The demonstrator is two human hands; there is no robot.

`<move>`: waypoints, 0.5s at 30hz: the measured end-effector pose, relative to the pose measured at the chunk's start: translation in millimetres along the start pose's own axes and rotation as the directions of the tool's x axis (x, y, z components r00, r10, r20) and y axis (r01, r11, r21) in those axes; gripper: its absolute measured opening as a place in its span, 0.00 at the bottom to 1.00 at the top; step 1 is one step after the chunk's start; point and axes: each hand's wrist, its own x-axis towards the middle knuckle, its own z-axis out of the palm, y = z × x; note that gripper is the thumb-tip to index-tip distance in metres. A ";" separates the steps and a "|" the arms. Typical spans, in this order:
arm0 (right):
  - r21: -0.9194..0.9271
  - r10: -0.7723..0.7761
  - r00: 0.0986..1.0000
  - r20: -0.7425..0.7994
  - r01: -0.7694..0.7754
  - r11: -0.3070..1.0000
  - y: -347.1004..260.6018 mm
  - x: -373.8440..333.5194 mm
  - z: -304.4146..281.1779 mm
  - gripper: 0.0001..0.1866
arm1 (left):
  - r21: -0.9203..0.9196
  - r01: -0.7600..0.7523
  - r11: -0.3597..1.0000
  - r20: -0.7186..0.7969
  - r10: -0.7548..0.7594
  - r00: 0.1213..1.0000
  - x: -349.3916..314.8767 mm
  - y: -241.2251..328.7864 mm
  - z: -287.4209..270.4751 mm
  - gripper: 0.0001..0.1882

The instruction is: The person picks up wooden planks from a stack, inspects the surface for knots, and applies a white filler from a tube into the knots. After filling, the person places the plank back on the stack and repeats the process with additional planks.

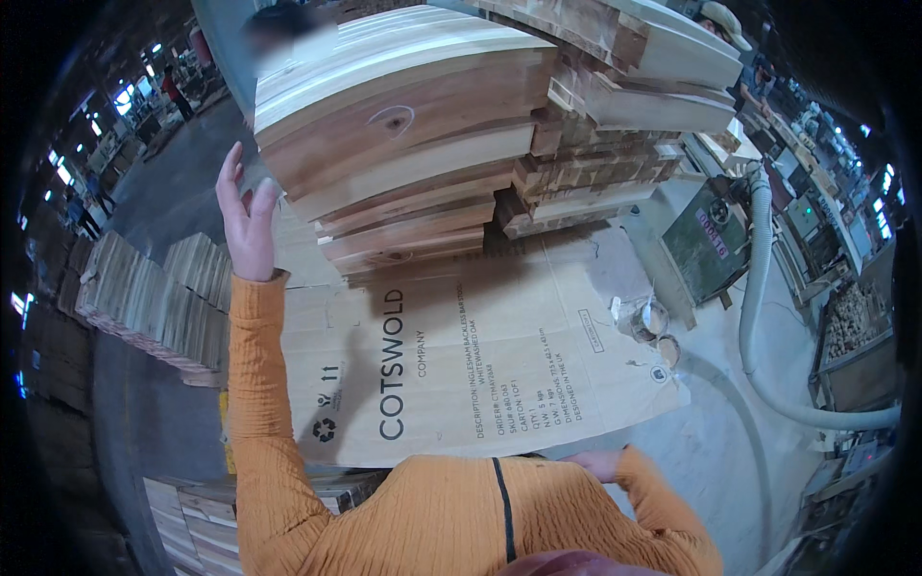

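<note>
My left hand (pixel 250 221) is raised beside the left end of a tall stack of wooden boards (pixel 403 125). Its fingers are spread and hold nothing; I cannot tell whether it touches the wood. The front board has a dark knot with a pale line drawn around it. Close to my body, my right hand (pixel 597 465) shows only in part, its fingers hidden by my orange top. Between me and the stack lies a flattened cardboard sheet (pixel 384 384) with dark print.
More wood pieces (pixel 605 163) are piled right of the stack. A green machine box (pixel 706 240) and a pale flexible hose (pixel 759 288) stand farther right. Bundled boards (pixel 154 307) lie at left. A person's dark head (pixel 279 29) shows behind the stack; other people are farther off.
</note>
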 end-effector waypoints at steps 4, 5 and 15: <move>0.210 -0.250 0.908 -0.335 0.331 0.920 -77.1 -17.4 -64.4 0.23 | -0.247 0.394 0.885 -0.016 -0.410 0.912 39.9 18.4 19.1 0.29; 0.065 -0.405 0.738 -0.540 0.516 0.854 -92.2 -6.4 -89.4 0.21 | -0.320 0.363 0.875 0.033 -0.372 0.927 37.5 13.1 20.1 0.31; -0.388 -0.310 -0.233 -0.922 0.546 0.743 -293.5 137.8 -299.7 0.42 | -0.445 0.642 0.625 0.398 -0.504 0.767 62.0 -19.6 18.1 0.44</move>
